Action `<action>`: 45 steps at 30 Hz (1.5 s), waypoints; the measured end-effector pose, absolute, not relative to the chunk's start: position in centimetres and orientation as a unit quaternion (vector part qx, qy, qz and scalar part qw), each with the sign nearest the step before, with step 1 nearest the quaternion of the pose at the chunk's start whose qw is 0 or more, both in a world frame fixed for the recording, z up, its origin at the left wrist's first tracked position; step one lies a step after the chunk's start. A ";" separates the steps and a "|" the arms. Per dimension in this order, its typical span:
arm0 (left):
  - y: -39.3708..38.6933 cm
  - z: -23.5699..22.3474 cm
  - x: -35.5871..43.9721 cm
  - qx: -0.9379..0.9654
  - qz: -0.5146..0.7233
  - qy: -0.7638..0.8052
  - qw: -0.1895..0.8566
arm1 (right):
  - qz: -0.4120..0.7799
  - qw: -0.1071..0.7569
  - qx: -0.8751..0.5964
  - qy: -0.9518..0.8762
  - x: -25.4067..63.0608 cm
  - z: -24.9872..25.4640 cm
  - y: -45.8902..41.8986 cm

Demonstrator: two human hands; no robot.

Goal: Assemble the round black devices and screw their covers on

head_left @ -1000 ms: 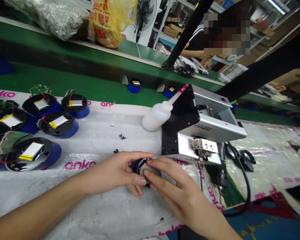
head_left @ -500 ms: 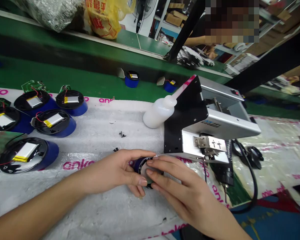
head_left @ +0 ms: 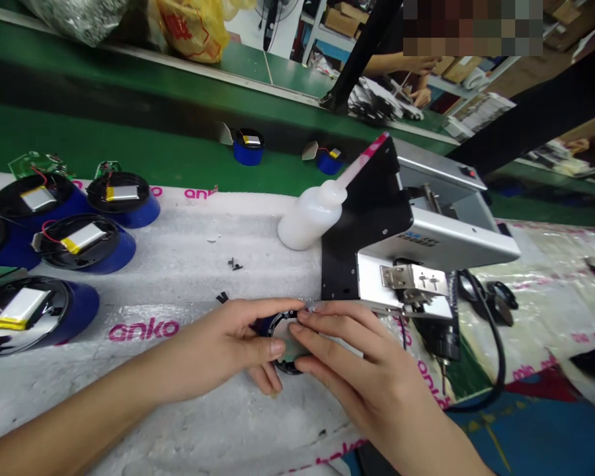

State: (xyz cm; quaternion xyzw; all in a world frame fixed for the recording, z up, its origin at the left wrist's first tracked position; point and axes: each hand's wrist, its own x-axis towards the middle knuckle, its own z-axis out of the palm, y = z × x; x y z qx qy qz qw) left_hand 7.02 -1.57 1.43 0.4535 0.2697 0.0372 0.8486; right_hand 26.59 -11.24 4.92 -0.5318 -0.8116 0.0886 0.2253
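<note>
A round blue and black housing [head_left: 283,338] rests on the white foam sheet [head_left: 193,271] in front of me. My left hand [head_left: 228,347] wraps around its left side, thumb and fingers closed on it. My right hand [head_left: 357,370] reaches in from the right, and its fingertips press on the top of the same housing. Most of the housing is hidden under my fingers. Just behind it stands a silver and black machine [head_left: 411,244].
Several blue housings with batteries [head_left: 82,241] lie at the left. A white squeeze bottle [head_left: 312,215] leans against the machine. Small black screws [head_left: 235,265] lie on the foam. A green conveyor [head_left: 129,145] carries two blue parts [head_left: 248,147]. Another person's hands [head_left: 416,63] work at the back.
Both hands stay on the housing with only small finger shifts; more of its black ring now shows. The view has shifted, so things appear further left.
</note>
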 end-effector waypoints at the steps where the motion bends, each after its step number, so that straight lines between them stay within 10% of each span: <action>1: -1.6 1.5 7.0 0.458 0.037 0.277 0.844 | 0.088 0.222 -0.529 -0.814 26.5 5.0 -11.2; 17: -3.1 2.6 9.2 0.519 0.079 0.372 0.766 | 0.090 0.207 -0.536 -0.813 27.5 7.1 -13.0; 24: -3.2 2.8 9.6 0.515 0.053 0.438 0.735 | -0.194 0.325 -0.773 -0.510 43.8 6.4 -16.3; 31: -3.6 3.3 9.8 0.524 0.049 0.460 0.715 | -0.150 0.300 -0.777 -0.533 50.9 1.9 -15.3; 41: -3.3 2.8 9.4 0.514 0.053 0.409 0.752 | 0.167 0.617 -0.541 -0.546 36.6 7.0 -17.6; 45: -3.4 2.7 9.1 0.522 0.062 0.399 0.752 | 0.192 0.359 -0.628 -0.663 29.7 6.3 -17.2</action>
